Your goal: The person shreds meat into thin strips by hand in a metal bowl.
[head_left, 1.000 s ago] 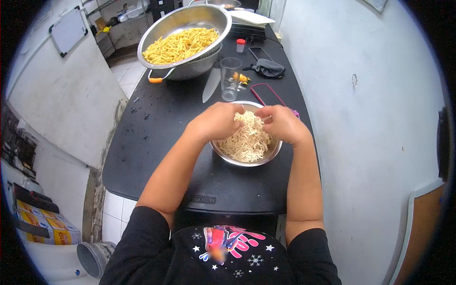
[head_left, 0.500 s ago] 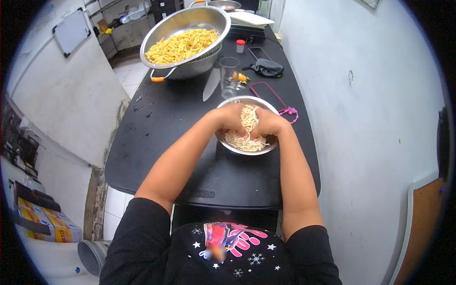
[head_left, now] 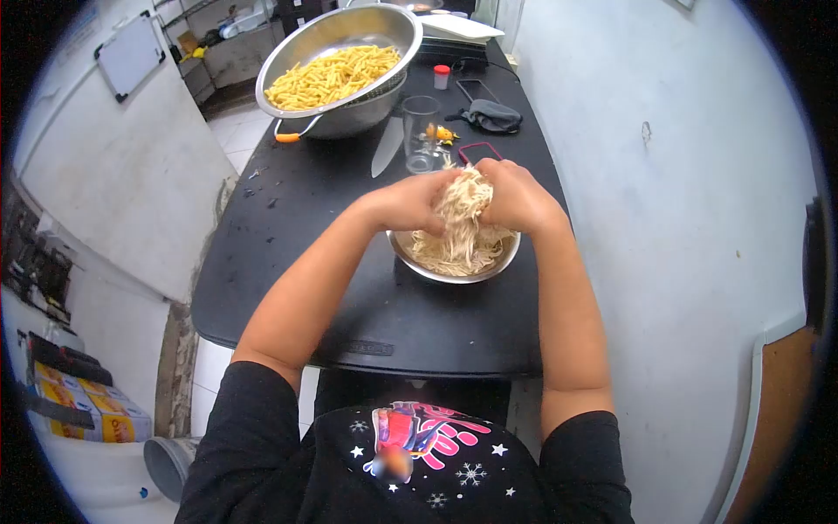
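Pale thin shreds of food (head_left: 467, 205), possibly shredded chicken or noodles, hang in a loose clump between my two hands. My left hand (head_left: 415, 201) grips the clump from the left with curled fingers, and my right hand (head_left: 519, 196) holds it from the right. Some strands dangle and blur with motion. Directly below is a round steel bowl (head_left: 443, 277) with more of the same shreds inside. Both hands are above its rim, covering the bowl's far side.
A steel colander (head_left: 406, 31) of yellow cut strips (head_left: 332, 79) rests tilted in another metal bowl. Beyond my hands are a knife (head_left: 387, 148), a clear cup (head_left: 421, 135), a red-lidded jar (head_left: 442, 79), a phone (head_left: 476, 90) and a grey pouch (head_left: 491, 115). A wall (head_left: 663, 262) borders the right side.
Both hands have risen from inside the bowl, lifting a clump of shreds above the rim. They are farther apart, and the right hand now covers more of the pink-red case.
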The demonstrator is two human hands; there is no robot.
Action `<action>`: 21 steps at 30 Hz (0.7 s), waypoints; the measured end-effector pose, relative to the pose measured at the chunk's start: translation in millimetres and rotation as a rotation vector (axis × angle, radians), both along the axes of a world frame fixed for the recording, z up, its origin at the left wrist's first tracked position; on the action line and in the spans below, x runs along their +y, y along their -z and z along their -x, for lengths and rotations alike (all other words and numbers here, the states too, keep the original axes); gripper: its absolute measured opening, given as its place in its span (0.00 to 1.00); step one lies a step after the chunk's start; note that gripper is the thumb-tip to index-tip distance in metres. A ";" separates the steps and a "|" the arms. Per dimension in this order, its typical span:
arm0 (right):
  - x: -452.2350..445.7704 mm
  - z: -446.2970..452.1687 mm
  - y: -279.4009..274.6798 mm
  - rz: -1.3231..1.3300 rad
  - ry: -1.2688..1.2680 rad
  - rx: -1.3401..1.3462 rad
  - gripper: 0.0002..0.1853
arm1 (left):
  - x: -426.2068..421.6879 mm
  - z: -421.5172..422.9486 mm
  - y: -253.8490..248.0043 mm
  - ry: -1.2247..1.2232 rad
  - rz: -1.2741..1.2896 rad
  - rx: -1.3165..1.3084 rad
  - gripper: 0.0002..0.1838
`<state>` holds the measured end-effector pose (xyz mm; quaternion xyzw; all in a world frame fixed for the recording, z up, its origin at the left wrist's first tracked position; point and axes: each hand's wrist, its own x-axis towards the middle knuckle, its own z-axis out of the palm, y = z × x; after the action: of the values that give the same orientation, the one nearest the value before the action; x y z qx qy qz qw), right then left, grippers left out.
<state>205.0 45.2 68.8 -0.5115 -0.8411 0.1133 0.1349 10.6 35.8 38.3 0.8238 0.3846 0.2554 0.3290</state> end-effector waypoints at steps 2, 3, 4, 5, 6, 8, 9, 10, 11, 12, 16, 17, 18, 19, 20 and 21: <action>-3.3 7.0 1.8 0.036 -0.019 -0.028 0.31 | 9.0 8.5 0.1 0.010 0.069 0.199 0.41; -5.0 10.6 3.3 0.053 -0.030 -0.042 0.31 | 9.1 11.0 -2.4 0.013 0.102 0.299 0.38; -6.9 12.8 4.7 0.041 -0.073 -0.043 0.30 | 8.2 13.0 -1.9 -0.008 0.026 0.304 0.29; -7.3 14.9 2.1 0.094 -0.102 -0.035 0.29 | 9.8 13.5 0.3 -0.065 0.028 0.320 0.28; -7.6 16.5 -3.7 0.146 -0.131 -0.027 0.28 | 11.4 12.8 1.2 -0.121 0.029 0.337 0.26; -7.5 17.4 -15.6 0.218 -0.146 0.026 0.25 | 12.5 13.9 2.7 -0.204 0.002 0.374 0.23; -7.4 16.4 -22.0 0.235 -0.129 0.071 0.23 | 7.4 13.5 -3.5 -0.228 -0.027 0.393 0.22; -5.9 15.0 -25.8 0.252 -0.112 0.116 0.21 | 4.5 12.9 -6.7 -0.252 -0.057 0.412 0.20; -1.4 11.9 -25.1 0.202 -0.117 0.151 0.19 | 4.7 12.2 -6.1 -0.297 -0.073 0.398 0.18; 2.6 8.3 -23.9 0.152 -0.119 0.185 0.18 | 5.4 10.6 -5.2 -0.339 -0.089 0.383 0.17; -7.3 -7.6 -26.3 0.101 0.008 0.310 0.13 | -1.8 -1.0 -12.2 -0.441 -0.131 0.292 0.13; -12.6 -14.1 -26.6 0.089 0.054 0.293 0.13 | -3.6 -4.5 -14.0 -0.432 -0.133 0.279 0.13; -14.3 -26.7 -19.4 0.005 0.081 0.307 0.11 | -4.5 -7.3 -15.8 -0.426 -0.136 0.265 0.13; -17.0 -39.0 -14.0 0.052 0.158 0.308 0.10 | -4.2 -9.0 -16.3 -0.423 -0.140 0.251 0.13; -20.1 -50.8 -8.9 0.100 0.233 0.310 0.09 | 0.0 -8.3 -11.6 -0.386 -0.163 0.220 0.14; -22.2 -61.6 -1.6 0.149 0.306 0.313 0.09 | 6.3 -6.5 -2.5 -0.351 -0.185 0.191 0.16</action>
<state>266.6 23.0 70.3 -0.6178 -0.7117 0.2316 0.2412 17.1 42.1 40.8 0.7913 0.5263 0.2638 0.1647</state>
